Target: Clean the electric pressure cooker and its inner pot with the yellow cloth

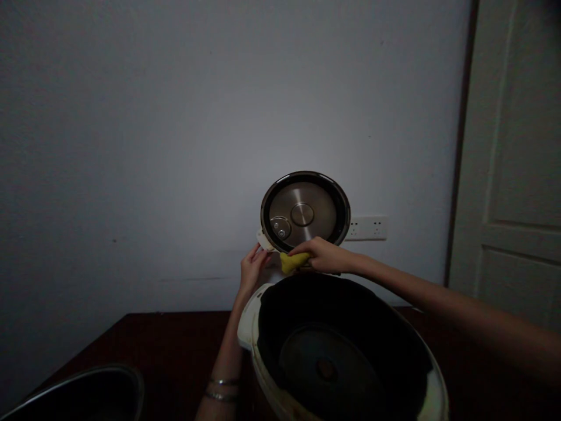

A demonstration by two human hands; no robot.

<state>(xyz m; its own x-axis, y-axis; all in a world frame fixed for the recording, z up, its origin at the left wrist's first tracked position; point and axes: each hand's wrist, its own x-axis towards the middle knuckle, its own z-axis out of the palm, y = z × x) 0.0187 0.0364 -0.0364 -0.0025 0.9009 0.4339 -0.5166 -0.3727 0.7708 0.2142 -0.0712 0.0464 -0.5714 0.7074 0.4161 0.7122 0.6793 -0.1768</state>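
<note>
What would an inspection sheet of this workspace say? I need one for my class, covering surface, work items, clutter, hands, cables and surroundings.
Surface: dark reddish table, dimly lit.
Work items: open cooker with a white rim and dark inside; its round lid raised, metal underside showing; yellow cloth at the lid's lower edge.
Clutter: dark pot at lower left, cut off by the picture edge; contents too dark to tell.
Left hand: fingers at the white tab on the lid's edge; grip unclear.
Right hand: holds the cloth.
Cables: nothing seen.
Surroundings: pale wall, wall socket beside the lid, panelled door at right.
</note>
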